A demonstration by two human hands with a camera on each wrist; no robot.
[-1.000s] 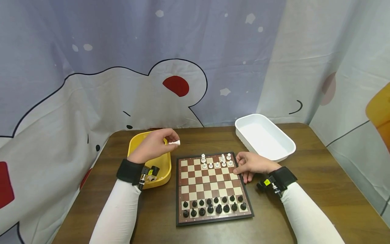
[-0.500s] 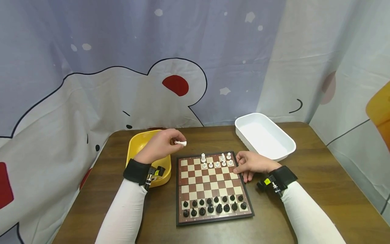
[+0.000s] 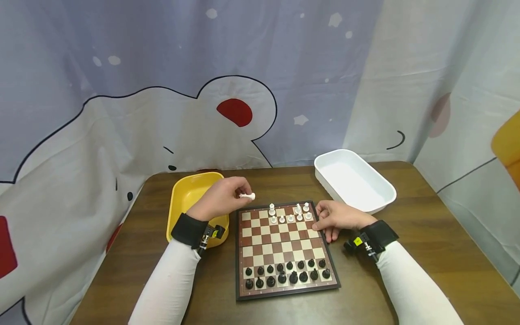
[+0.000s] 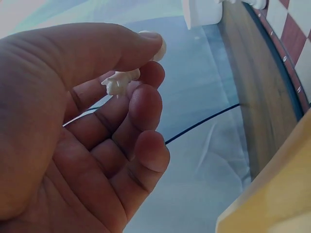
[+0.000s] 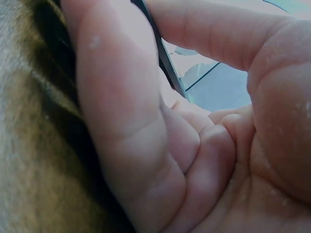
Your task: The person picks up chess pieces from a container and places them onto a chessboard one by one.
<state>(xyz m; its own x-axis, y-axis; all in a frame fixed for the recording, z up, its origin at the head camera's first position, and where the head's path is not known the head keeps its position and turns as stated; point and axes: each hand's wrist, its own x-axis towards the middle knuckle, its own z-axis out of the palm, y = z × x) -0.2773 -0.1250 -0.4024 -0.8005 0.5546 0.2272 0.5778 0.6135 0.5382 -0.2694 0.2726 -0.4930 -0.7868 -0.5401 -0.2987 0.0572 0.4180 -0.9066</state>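
My left hand [image 3: 225, 195] pinches a white chess piece [image 4: 121, 83] between thumb and fingers, just off the board's far left corner. The piece lies sideways, its notched head towards the palm; its base [image 3: 252, 196] points right in the head view. The chessboard [image 3: 280, 248] lies flat on the table. My right hand [image 3: 339, 217] holds its right edge, thumb on top and the other fingers at the side. Several white pieces [image 3: 290, 218] stand on the far rows, with gaps in the back row. Black pieces [image 3: 282, 277] fill the two near rows.
A yellow tray [image 3: 174, 203] stands left of the board, partly hidden by my left forearm. At the back right is a white tray [image 3: 355, 180], close behind my right hand. A patterned curtain [image 3: 308, 81] hangs behind the wooden table [image 3: 410, 216].
My left hand has moved right with the white chess piece, from over the yellow tray towards the board's far left corner, dipping slightly. My right hand stays on the board's edge.
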